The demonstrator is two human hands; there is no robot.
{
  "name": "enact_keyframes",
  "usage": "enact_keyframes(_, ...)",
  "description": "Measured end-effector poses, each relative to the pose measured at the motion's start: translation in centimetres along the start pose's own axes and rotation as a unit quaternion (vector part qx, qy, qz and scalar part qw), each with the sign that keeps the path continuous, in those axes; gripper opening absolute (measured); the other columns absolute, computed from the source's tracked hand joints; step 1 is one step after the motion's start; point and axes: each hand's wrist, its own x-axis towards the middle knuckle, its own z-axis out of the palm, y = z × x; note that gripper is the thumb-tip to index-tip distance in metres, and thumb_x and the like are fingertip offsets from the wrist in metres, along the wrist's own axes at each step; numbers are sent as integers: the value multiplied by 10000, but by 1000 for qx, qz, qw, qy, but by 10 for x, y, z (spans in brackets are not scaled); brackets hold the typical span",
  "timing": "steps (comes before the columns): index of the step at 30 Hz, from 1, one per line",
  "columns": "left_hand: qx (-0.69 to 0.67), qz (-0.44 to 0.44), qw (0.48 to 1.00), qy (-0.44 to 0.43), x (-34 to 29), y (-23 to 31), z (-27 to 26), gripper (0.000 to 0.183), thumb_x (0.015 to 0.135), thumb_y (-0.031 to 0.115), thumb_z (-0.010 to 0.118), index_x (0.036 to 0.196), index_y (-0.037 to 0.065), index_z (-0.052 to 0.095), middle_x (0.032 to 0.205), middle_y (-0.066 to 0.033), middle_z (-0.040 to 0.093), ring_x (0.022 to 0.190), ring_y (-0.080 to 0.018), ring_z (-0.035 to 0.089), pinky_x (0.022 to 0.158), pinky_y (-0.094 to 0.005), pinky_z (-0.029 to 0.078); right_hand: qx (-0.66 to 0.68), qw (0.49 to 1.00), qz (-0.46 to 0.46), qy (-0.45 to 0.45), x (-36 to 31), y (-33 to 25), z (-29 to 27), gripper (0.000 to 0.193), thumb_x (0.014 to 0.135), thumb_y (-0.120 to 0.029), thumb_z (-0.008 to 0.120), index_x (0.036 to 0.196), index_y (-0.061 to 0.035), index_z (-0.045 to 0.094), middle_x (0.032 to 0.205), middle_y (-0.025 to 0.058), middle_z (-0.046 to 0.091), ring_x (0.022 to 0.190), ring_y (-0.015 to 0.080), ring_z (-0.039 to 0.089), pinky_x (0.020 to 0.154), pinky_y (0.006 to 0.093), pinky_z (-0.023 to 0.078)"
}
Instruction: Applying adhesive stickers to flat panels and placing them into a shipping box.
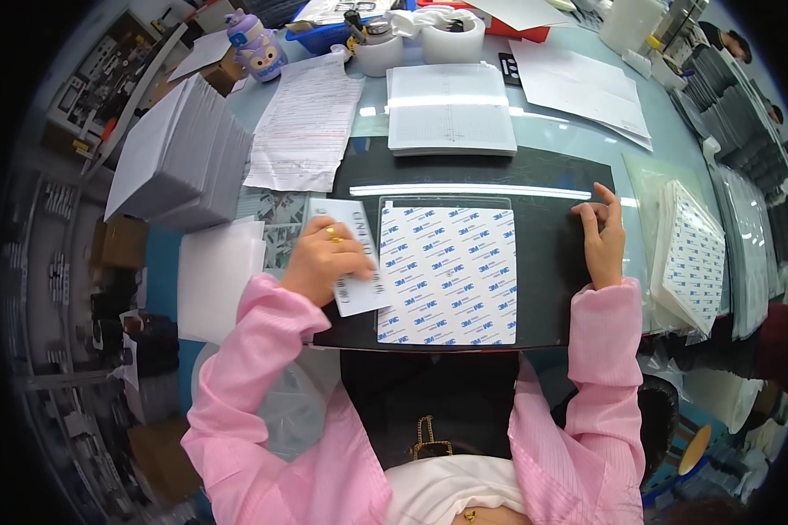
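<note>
Left hand point(324, 262) pinching a white card point(355, 262) against the printed sheet's point(446, 273) left edge, right hand point(604, 241) loosely spread on the black mat point(547, 210), paper stacks on the bench point(569, 136)

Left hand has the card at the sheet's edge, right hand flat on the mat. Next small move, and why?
Probably sweep the white card rightward across the printed sheet. The left hand holds the card angled at the sheet's left edge, the sheet lies flat on the black mat, and the right hand rests on the mat beside it, steadying.
</note>
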Motion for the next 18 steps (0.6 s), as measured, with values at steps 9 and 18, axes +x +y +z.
enact_keyframes(9,-39,151,987,31,39,89,43,75,718,171,686,677,188,626,789,55,685,815,-126,644,863,-311,446,-26,999,-10,-25,11,6,7,360,999,-131,549,1335,-15,498,872,45,668,845,106,598,827,244,441)
enact_keyframes(18,-36,20,999,30,-51,59,-5,64,712,189,708,677,185,654,749,58,679,798,-129,645,863,-333,445,-29,999,9,-23,7,5,3,340,992,-102,551,1318,-11,516,887,38,663,876,95,606,833,237,445)
